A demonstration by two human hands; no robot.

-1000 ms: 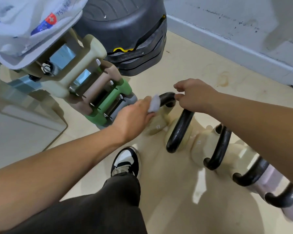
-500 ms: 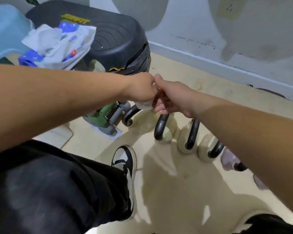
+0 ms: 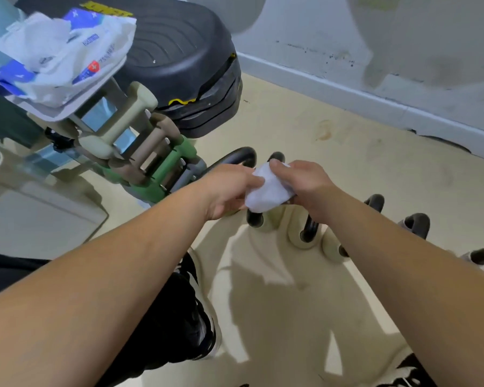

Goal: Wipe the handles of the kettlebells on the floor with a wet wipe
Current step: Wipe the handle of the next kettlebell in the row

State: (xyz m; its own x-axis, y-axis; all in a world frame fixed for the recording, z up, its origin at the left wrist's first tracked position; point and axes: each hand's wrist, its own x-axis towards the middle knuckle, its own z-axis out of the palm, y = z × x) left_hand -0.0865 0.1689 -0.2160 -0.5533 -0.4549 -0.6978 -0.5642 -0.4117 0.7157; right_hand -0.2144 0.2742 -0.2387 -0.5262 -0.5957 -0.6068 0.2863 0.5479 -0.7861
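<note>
A row of cream kettlebells (image 3: 299,236) with black handles stands on the floor, running from the centre to the right. The leftmost black handle (image 3: 235,157) curves up just beyond my left hand. A folded white wet wipe (image 3: 266,192) is held between both hands above the second and third kettlebells. My left hand (image 3: 229,188) pinches its left edge with thumb and fingers. My right hand (image 3: 305,182) grips its top and right side. Further handles (image 3: 417,222) show past my right forearm.
A rack of small dumbbells (image 3: 140,155), cream, brown and green, stands to the left. A wet wipe pack (image 3: 65,57) lies on top of it. A black step platform (image 3: 179,65) sits behind. The wall baseboard (image 3: 347,90) runs along the back. My black-and-white shoe (image 3: 201,311) is below.
A second ago my left hand alone held the wipe at the first handle while my right gripped a handle. Now both hands hold the wipe, lifted off the handles.
</note>
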